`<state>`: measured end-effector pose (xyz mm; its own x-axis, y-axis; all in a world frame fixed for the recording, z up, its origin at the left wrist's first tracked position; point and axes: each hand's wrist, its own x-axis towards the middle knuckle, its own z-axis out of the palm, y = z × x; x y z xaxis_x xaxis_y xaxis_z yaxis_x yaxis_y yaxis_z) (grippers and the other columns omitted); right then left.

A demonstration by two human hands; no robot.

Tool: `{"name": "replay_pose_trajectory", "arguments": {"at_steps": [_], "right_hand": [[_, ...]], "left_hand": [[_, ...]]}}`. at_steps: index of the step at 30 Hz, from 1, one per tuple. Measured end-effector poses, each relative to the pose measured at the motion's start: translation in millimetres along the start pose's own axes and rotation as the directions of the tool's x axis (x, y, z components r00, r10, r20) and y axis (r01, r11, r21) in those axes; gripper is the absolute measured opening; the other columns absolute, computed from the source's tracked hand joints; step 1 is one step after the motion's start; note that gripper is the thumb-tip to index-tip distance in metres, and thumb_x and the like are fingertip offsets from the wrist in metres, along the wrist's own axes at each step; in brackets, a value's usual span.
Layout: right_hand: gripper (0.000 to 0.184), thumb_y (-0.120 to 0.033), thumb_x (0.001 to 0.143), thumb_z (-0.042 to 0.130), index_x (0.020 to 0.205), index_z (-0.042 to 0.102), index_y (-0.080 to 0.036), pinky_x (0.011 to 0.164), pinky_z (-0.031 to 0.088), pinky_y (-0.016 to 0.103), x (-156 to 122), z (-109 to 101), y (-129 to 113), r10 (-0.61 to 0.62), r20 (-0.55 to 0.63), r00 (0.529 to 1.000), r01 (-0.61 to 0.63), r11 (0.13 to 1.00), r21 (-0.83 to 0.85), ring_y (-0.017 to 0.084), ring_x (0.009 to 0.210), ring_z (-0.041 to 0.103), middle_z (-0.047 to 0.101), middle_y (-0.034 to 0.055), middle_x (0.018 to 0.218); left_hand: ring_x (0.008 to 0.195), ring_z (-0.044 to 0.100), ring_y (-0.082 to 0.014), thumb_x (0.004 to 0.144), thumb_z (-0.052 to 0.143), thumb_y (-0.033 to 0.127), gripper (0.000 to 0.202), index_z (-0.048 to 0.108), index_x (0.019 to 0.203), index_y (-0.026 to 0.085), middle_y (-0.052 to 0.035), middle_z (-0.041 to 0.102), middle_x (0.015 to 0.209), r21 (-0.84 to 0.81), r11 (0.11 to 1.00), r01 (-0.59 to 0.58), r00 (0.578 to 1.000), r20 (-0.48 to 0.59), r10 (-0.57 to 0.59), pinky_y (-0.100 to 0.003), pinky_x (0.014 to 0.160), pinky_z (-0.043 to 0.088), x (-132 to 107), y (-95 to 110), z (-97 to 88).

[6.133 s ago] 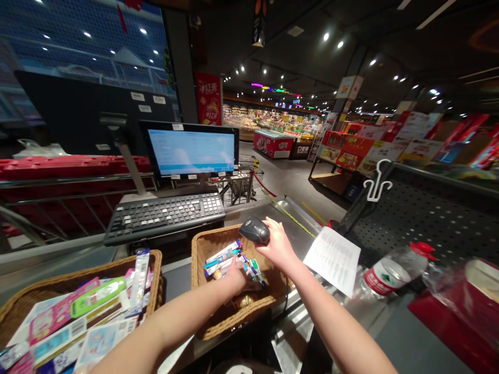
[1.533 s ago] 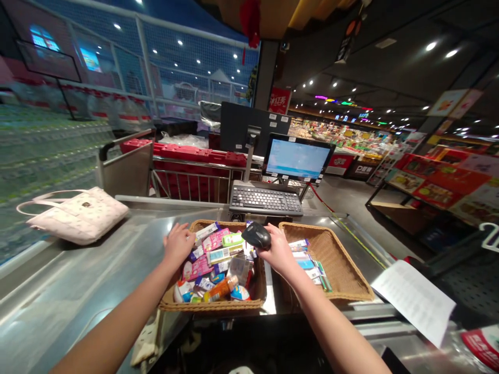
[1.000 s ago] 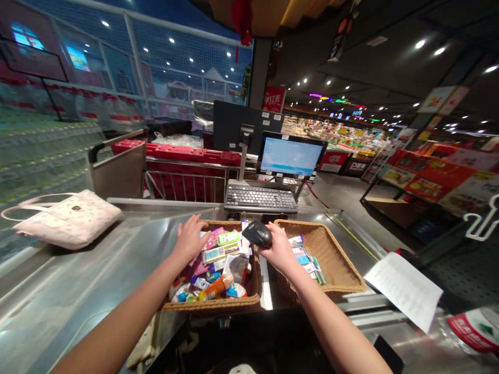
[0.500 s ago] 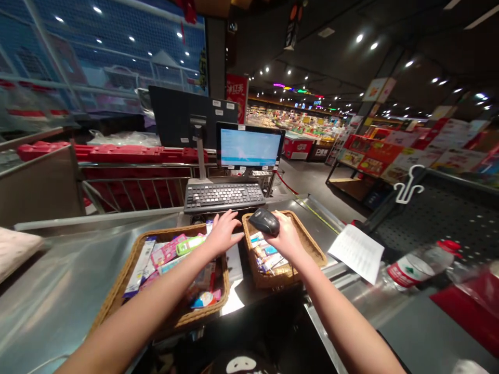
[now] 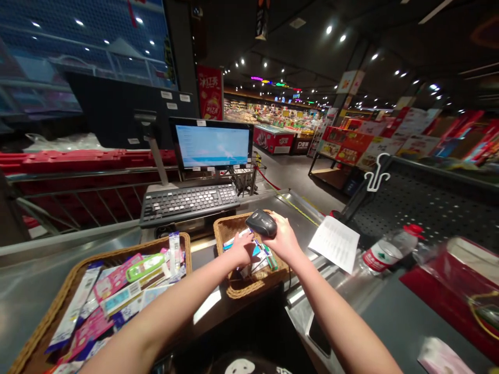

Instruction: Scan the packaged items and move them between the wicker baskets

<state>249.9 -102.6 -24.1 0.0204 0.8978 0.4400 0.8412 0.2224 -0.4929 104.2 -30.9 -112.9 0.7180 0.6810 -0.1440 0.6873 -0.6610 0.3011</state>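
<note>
The right hand [image 5: 284, 238] is gripping a scanner [image 5: 261, 223], its long axis pointing leftward; packets [image 5: 262, 255] are lying under the nearer left hand [image 5: 241, 249], whose grip I cannot tell.

The scanner [image 5: 262, 223] is smooth plastic, the basket [image 5: 251, 289] rough, probably wicker.

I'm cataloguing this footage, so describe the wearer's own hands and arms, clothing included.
The left hand and right hand are bare and ungloved. The left forearm and right forearm show no sleeves, watch or bracelet. At the bottom edge, what looks like a black garment bears a rounded white print.
</note>
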Motion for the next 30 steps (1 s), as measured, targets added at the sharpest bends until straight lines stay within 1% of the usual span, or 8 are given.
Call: {"name": "replay_pose_trajectory", "arguments": {"at_steps": [4,7,10,14,18,24,27,30], "right_hand": [[0.048,-0.024,0.065,0.068,0.112,0.06,-0.018,0.109,0.026,0.06,2.7,-4.0,19.7,0.033,0.009,0.999,-0.033,0.999,0.022,0.033,0.127,0.047,0.062,0.0129,0.122],[0.051,-0.023,0.064,0.069,0.114,0.06,-0.019,0.111,0.024,0.059,6.0,-6.1,32.6,0.043,0.0,0.999,-0.043,0.999,0.033,0.032,0.128,0.047,0.061,0.0126,0.124],[0.049,-0.025,0.065,0.068,0.113,0.061,-0.02,0.111,0.024,0.059,9.1,-6.7,42.8,0.038,-0.001,0.999,-0.038,0.998,0.041,0.032,0.128,0.048,0.062,0.0121,0.124],[0.051,-0.025,0.065,0.068,0.115,0.06,-0.019,0.112,0.023,0.059,12.8,-6.0,52.9,0.042,0.007,0.999,-0.042,0.997,0.071,0.032,0.129,0.047,0.061,0.0125,0.125],[0.051,-0.024,0.063,0.069,0.113,0.061,-0.019,0.112,0.024,0.059,15.8,-7.0,60.8,0.048,0.011,0.999,-0.049,0.995,0.09,0.032,0.129,0.048,0.062,0.012,0.124],[0.05,-0.025,0.063,0.07,0.111,0.061,-0.017,0.111,0.024,0.06,15.4,-12.5,69.3,0.08,0.009,0.997,-0.081,0.992,0.096,0.033,0.128,0.048,0.062,0.0145,0.123],[0.053,-0.024,0.062,0.071,0.113,0.06,-0.018,0.111,0.023,0.06,13.8,-14.5,70.7,0.107,0.014,0.994,-0.108,0.988,0.112,0.033,0.129,0.048,0.063,0.0145,0.122],[0.054,-0.022,0.061,0.071,0.114,0.059,-0.018,0.111,0.024,0.059,12.5,-15.4,70.6,0.123,0.014,0.992,-0.124,0.986,0.113,0.033,0.129,0.047,0.062,0.0149,0.123]], "left_hand": [[0.138,0.027,-0.0434,0.07,0.069,0.036,0.042,0.07,0.107,0.015,-0.0213,0.038,0.148,0.082,0.996,0.031,0.999,0.04,-0.035,-0.064,0.113,0.01,22.6,8.9,24.1],[0.138,0.028,-0.0449,0.061,0.074,0.025,0.052,0.069,0.113,0.018,-0.0194,0.043,0.146,0.137,0.989,0.049,0.995,0.076,-0.06,-0.062,0.114,0.013,38.0,11.1,41.9],[0.136,0.03,-0.0465,0.05,0.078,0.017,0.051,0.074,0.101,0.024,-0.0154,0.054,0.138,0.189,0.979,0.073,0.985,0.138,-0.1,-0.062,0.114,0.016,53.8,12.9,58.0],[0.135,0.028,-0.0508,0.039,0.082,0.011,0.043,0.078,0.08,0.023,-0.0175,0.063,0.125,0.25,0.963,0.097,0.963,0.219,-0.154,-0.061,0.115,0.012,70.5,19.1,79.3],[0.138,0.025,-0.0496,0.045,0.081,0.014,0.032,0.078,0.075,0.025,-0.0167,0.065,0.122,0.301,0.947,0.116,0.958,0.217,-0.186,-0.059,0.117,0.004,76.2,26.6,96.0],[0.133,0.037,-0.0443,0.064,0.069,0.018,0.019,0.077,0.08,0.025,-0.0161,0.069,0.112,0.284,0.954,0.09,0.98,0.147,-0.136,-0.06,0.116,0.0,74.5,20.0,92.0],[0.119,0.051,-0.0392,0.07,0.064,0.02,0.016,0.075,0.081,0.023,-0.0145,0.072,0.097,0.265,0.958,0.106,0.985,0.107,-0.139,-0.062,0.114,0.01,72.9,11.0,79.8],[0.107,0.058,-0.0353,0.07,0.063,0.023,0.017,0.074,0.083,0.018,-0.0162,0.071,0.096,0.237,0.961,0.142,0.985,0.058,-0.16,-0.057,0.11,0.024,70.0,3.9,64.6]]}}
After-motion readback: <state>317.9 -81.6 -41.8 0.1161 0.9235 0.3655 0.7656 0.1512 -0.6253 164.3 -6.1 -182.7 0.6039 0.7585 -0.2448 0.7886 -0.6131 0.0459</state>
